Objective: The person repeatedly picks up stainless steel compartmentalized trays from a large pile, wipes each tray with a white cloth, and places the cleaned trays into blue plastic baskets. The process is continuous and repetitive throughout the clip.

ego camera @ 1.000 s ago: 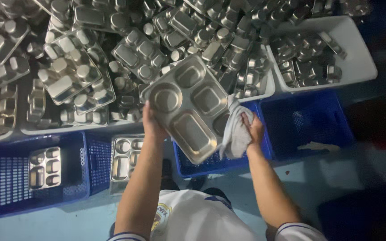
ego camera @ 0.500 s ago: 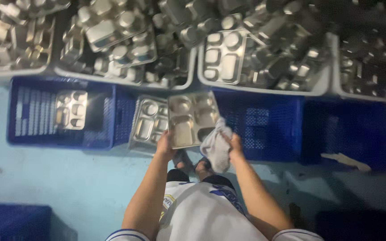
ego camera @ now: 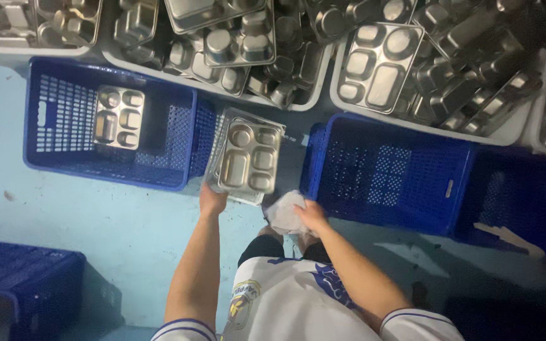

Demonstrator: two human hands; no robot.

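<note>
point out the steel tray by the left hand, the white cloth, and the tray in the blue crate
steel tray (ego camera: 248, 163), head view, on its large lower-left compartment
white cloth (ego camera: 283, 210), head view, on its bunched middle
tray in the blue crate (ego camera: 118, 117), head view, on its centre

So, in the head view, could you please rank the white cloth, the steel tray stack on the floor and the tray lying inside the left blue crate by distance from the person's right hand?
1. white cloth, held in the right hand.
2. steel tray stack, up and left, at the left hand.
3. tray in the left blue crate, far left.
</note>
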